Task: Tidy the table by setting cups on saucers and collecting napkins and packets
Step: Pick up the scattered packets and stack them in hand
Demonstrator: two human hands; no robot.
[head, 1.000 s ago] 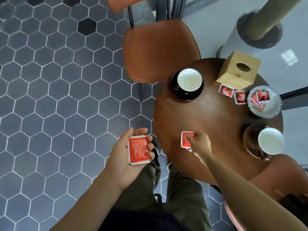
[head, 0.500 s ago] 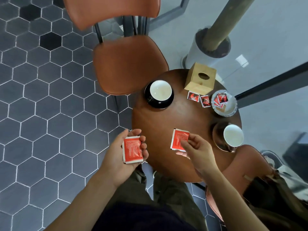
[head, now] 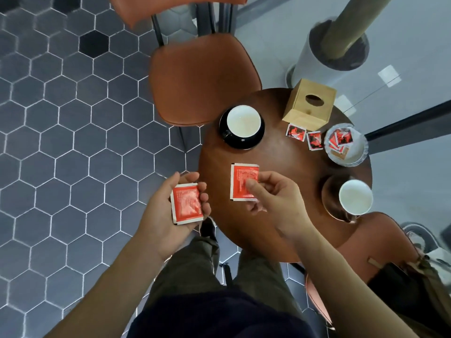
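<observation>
My left hand [head: 168, 211] holds a red packet [head: 186, 203] flat in its palm, off the left edge of the round wooden table [head: 288, 167]. My right hand [head: 275, 198] pinches a second red packet [head: 242, 178] above the table's near side. A white cup [head: 244, 120] sits on a black saucer [head: 228, 139] at the far left. Another white cup [head: 355, 196] rests on a brown saucer [head: 329, 193] at the right. Two small red packets [head: 305, 136] lie loose beside a glass dish [head: 357, 153] holding several more.
A wooden tissue box [head: 308, 103] stands at the table's far edge. An orange chair [head: 202, 79] faces the table from beyond, and another [head: 373, 242] with a bag [head: 419, 281] on it is at the right. A pillar base [head: 332, 52] rises behind.
My right hand lifted the second red packet off the table and raised it. My left hand kept its packet and stayed beside the table's left edge. The view shifted.
</observation>
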